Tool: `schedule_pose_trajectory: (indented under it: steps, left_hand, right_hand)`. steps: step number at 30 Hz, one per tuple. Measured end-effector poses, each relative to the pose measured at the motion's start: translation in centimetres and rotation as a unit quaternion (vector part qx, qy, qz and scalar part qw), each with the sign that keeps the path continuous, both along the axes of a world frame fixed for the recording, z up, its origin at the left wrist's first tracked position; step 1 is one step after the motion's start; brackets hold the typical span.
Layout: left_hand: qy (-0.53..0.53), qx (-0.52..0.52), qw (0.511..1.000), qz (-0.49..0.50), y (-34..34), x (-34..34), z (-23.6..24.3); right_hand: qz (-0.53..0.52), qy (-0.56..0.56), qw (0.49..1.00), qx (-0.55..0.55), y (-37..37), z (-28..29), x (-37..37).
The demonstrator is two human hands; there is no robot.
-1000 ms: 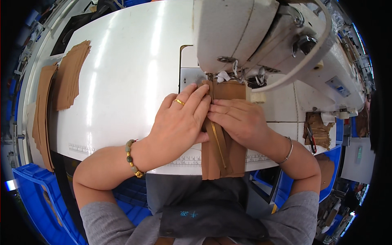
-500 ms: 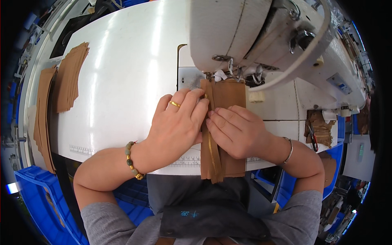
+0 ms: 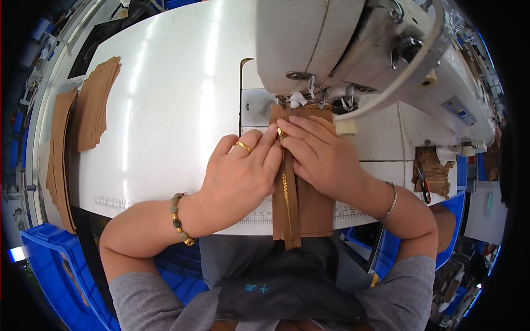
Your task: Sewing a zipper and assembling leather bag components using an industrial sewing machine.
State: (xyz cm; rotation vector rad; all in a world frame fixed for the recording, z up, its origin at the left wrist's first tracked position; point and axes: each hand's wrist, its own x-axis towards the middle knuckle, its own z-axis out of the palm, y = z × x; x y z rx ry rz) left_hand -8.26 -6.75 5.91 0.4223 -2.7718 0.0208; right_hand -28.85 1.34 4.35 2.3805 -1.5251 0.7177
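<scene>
My left hand (image 3: pixel 240 174), with a gold ring, has bent fingers pressing on a brown zipper strip (image 3: pixel 288 215) with gold teeth. My right hand (image 3: pixel 323 160) lies just across the strip, its fingertips pinching and pressing near the gold upper end. The strip lies lengthwise on a brown panel (image 3: pixel 314 220) that overhangs the front edge of the table. The panel's top end is under the sewing machine (image 3: pixel 303 44), at the presser foot (image 3: pixel 280 101). My fingertips hide part of the zipper.
Two stacks of brown pieces (image 3: pixel 96 105) (image 3: pixel 59 154) lie at left on the white table (image 3: pixel 154 138). At right are brown scraps (image 3: pixel 433 165) with a dark-and-red tool (image 3: pixel 424 185). Blue bins (image 3: pixel 63 276) stand below, and a cream spool (image 3: pixel 346 127) sits beside the panel.
My right hand's fingertips have moved up the zipper toward the presser foot. My left hand has slid slightly back toward me, and the zipper's lower end now hangs a little further down.
</scene>
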Motion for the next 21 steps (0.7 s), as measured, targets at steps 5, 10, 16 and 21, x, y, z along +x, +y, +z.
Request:
schedule_pose_trajectory:
  steps: [5, 10, 16, 21]
  left_hand:
    - [0.009, -0.01, 1.0, -0.001, -0.1, 0.0, 0.0]
    - [-0.02, -0.023, 0.999, 0.008, -0.1, 0.2, 0.1]
    - [0.024, -0.024, 0.999, -0.012, -1.3, 0.0, -0.4]
    - [0.105, -0.018, 0.993, -0.051, -2.5, -0.2, -0.6]
  right_hand:
    - [0.024, 0.002, 1.0, 0.008, 0.1, -0.4, -0.3]
    - [0.033, 0.011, 0.999, -0.009, 0.3, -0.5, -0.5]
    - [-0.01, 0.013, 1.0, 0.006, 1.0, 0.6, -1.1]
    - [-0.02, 0.004, 0.996, 0.085, 1.6, 1.5, -1.1]
